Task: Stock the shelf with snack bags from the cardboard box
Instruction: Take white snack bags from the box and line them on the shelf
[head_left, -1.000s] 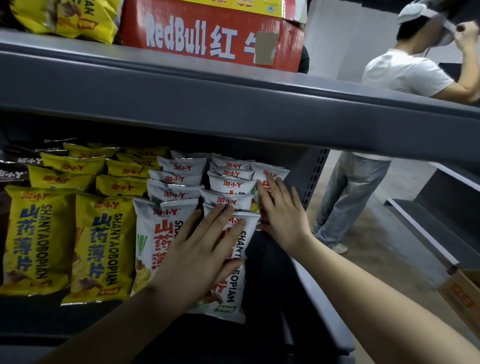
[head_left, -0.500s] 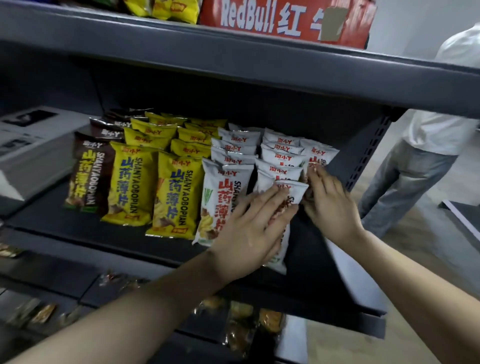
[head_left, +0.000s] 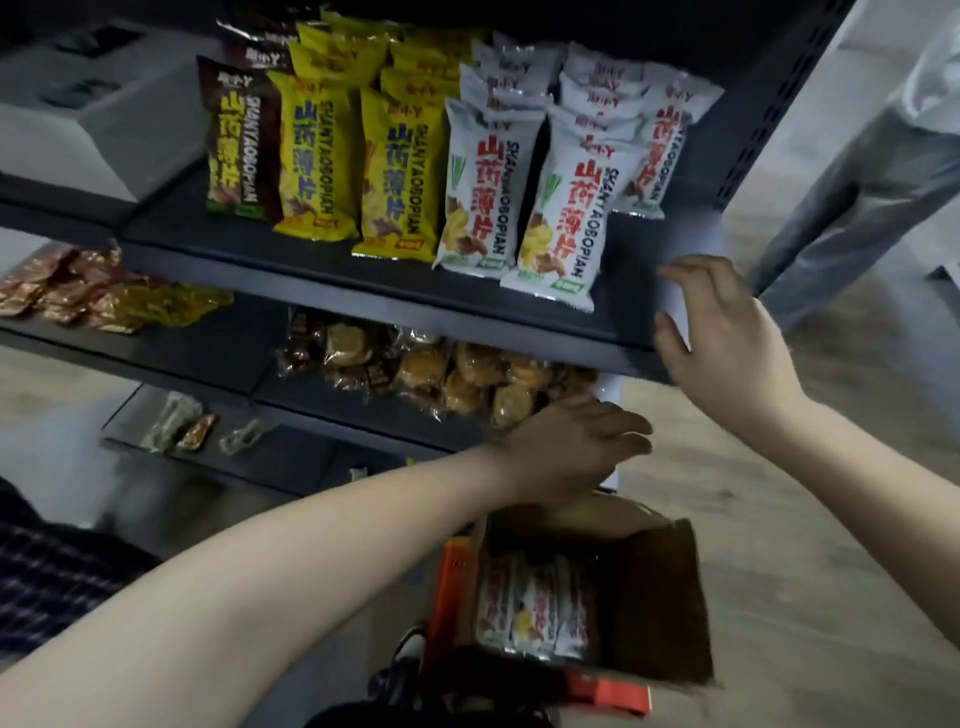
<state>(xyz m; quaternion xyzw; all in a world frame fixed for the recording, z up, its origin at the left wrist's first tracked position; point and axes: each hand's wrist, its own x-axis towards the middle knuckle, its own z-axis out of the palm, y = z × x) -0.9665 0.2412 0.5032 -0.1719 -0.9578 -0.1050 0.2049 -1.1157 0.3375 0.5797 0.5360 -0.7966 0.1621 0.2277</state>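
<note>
The left hand (head_left: 571, 447) hovers empty, fingers loosely spread, above the open cardboard box (head_left: 654, 587) on the floor, where white snack bags (head_left: 535, 608) stand packed. The right hand (head_left: 727, 348), also relaxed and empty, is near the shelf (head_left: 363, 291) front corner.

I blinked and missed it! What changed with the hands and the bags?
Both lifted off the white foil snack bags and drew back: the left hand lowered toward the brown cardboard box, the right hand beside the dark metal shelf. The bags stayed put.
</note>
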